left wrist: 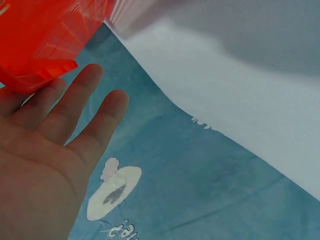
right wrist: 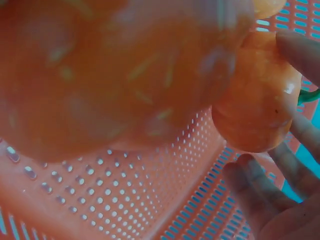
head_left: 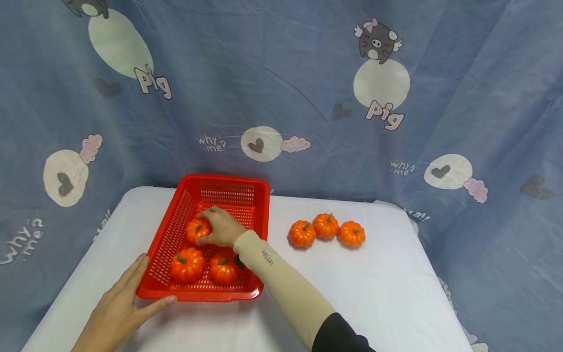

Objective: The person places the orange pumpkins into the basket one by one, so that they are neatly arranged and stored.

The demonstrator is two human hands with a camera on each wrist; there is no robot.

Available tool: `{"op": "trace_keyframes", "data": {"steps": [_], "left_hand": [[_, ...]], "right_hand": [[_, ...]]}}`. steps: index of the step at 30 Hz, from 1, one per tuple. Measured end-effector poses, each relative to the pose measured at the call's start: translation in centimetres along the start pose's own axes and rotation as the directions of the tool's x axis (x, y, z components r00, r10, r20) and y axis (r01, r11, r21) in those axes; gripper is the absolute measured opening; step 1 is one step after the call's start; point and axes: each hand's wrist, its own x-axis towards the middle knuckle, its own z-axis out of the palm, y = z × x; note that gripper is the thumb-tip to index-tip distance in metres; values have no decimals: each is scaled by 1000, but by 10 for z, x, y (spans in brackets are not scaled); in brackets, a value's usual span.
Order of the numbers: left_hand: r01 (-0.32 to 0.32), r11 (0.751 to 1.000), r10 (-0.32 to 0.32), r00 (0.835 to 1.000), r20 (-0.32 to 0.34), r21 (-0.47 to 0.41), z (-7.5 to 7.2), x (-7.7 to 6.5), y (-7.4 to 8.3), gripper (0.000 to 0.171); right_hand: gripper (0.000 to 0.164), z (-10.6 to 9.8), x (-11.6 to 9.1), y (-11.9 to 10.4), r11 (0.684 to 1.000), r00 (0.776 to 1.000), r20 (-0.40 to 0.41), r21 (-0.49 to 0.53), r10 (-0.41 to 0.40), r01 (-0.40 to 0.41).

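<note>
My right hand [head_left: 222,227] reaches into a red plastic basket [head_left: 202,295] and grips a small orange pumpkin [head_left: 197,231], thumb on one side and fingers on the other. The right wrist view shows this pumpkin [right wrist: 257,100] between the thumb and fingers [right wrist: 260,185], with its green stem pointing away. Nearer the basket's front lie two more pumpkins, one on the left [head_left: 187,265] and one on the right [head_left: 224,270]. At the basket's front left corner is my left hand [head_left: 116,303], its fingers fairly straight along the outside and its thumb by the front rim.
Three more orange pumpkins, left [head_left: 302,234], middle [head_left: 326,226] and right [head_left: 351,234], sit close together right of the basket. They rest on a white-covered table [head_left: 374,293]. A blue printed curtain [head_left: 281,88] hangs behind the table and along its sides.
</note>
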Motion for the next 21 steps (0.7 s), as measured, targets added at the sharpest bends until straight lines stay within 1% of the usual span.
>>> {"op": "trace_keyframes", "data": {"steps": [5,9,13,17,21], "left_hand": [[-2,1000,2,1000,6,4,3,-1,0,134],[-12,1000,12,1000,0,4,3,-2,0,132],[-18,1000,18,1000,-7,-1,0,-2,1,132],[-6,1000,6,1000,2,-5,0,-1,1,134],[-2,1000,2,1000,2,-9,0,-1,0,134]], "right_hand": [[69,5,0,0,998,1000,14,-50,25,-25],[68,7,1,0,999,999,28,-41,18,-17],[68,7,7,-1,999,999,37,-52,14,-12],[68,9,10,-2,998,998,61,-61,26,-23],[68,9,10,-5,998,996,74,-49,41,-37]]}}
